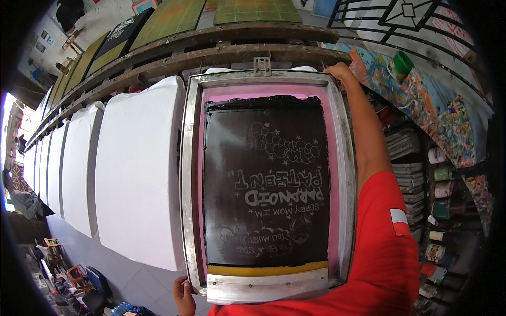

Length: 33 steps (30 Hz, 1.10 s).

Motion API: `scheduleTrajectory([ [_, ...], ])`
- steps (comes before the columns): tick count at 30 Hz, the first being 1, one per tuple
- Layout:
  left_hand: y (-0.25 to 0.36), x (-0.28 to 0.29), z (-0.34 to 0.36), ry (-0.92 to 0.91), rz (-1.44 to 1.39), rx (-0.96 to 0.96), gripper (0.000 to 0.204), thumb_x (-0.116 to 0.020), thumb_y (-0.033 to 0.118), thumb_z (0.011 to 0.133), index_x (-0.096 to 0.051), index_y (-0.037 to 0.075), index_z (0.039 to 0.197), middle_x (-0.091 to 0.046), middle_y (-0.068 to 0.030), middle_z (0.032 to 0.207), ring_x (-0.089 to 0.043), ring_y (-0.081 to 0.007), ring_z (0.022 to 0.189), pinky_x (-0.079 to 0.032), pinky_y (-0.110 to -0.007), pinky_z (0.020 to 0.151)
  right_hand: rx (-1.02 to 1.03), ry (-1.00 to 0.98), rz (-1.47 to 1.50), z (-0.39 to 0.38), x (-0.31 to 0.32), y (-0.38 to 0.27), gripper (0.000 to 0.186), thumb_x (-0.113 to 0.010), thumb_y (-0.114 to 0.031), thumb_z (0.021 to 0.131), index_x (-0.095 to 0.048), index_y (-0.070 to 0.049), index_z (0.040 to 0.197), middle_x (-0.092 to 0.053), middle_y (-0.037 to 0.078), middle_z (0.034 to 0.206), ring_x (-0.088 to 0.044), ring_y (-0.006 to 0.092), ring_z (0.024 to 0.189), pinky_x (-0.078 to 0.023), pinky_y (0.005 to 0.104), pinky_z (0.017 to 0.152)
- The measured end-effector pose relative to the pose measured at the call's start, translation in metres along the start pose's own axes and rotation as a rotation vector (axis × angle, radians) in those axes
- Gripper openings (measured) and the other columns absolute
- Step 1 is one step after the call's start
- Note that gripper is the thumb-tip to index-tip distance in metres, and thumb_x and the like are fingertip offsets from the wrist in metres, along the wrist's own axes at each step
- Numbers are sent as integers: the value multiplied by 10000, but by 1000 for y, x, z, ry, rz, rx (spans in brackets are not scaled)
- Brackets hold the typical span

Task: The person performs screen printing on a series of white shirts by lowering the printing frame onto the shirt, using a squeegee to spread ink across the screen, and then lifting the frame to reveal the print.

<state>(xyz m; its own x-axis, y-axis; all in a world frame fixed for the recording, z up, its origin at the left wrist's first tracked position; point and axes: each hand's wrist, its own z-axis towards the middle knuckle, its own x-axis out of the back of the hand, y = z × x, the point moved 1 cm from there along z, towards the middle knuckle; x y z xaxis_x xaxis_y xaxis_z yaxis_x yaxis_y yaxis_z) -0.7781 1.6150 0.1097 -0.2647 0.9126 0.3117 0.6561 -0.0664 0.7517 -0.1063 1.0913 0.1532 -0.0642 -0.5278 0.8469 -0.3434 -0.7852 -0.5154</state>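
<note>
The screen frame point(268, 181) lies flat right in front of me, long axis running away from my body toward the wooden rail point(211, 50). My left hand point(184, 296) grips the near left corner, fingers curled round the metal edge. My right hand point(339, 71) is stretched to the far right corner, closed on the rim there, so my left is much nearer to me. Frame is dull scuffed aluminium w/ pink mesh, black ink spread over the middle, yellow tape point(268, 269) along the near edge. Smooth white pallets point(138, 168) sit just left, 1 beside the next.
</note>
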Motion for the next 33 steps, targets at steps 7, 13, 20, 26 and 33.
scheduleTrajectory([
  [7,-10,-5,5,-31,-110,-28,294,-481,230,997,-592,-10,1127,-575,-33,851,-521,-132,775,-441,-291,702,-72,-23,48,-9,7,-8,474,-779,-225,673,-672,92,1008,-687,180,885,-660,310,778,-508,444,674],
  [13,-15,-5,2,-43,-116,12,282,-472,257,1007,-609,11,1007,-533,7,773,-492,-102,728,-414,-272,649,-153,-179,145,-10,4,-19,313,-727,-185,677,-687,42,889,-669,167,849,-648,286,701,-502,464,589],
  [20,-58,-5,10,-9,-170,41,262,-490,210,987,-601,-21,1045,-580,-24,849,-528,-102,760,-433,-258,671,-103,-140,-63,-26,5,-44,258,-723,-135,656,-691,48,835,-667,169,885,-644,284,702,-499,467,592],
  [26,-42,-15,13,54,-264,-44,274,-460,190,996,-626,-26,1020,-607,-13,795,-518,-81,681,-407,-236,616,158,99,-219,-9,5,-19,368,-736,-239,694,-699,55,912,-688,211,951,-681,315,810,-526,447,704],
  [33,-49,-15,14,10,-390,8,237,-470,204,1003,-618,26,1052,-575,26,750,-458,-40,593,-362,-204,526,595,34,118,-122,-89,-186,423,-708,-457,790,-753,-53,911,-721,125,814,-683,235,767,-513,378,729],
])
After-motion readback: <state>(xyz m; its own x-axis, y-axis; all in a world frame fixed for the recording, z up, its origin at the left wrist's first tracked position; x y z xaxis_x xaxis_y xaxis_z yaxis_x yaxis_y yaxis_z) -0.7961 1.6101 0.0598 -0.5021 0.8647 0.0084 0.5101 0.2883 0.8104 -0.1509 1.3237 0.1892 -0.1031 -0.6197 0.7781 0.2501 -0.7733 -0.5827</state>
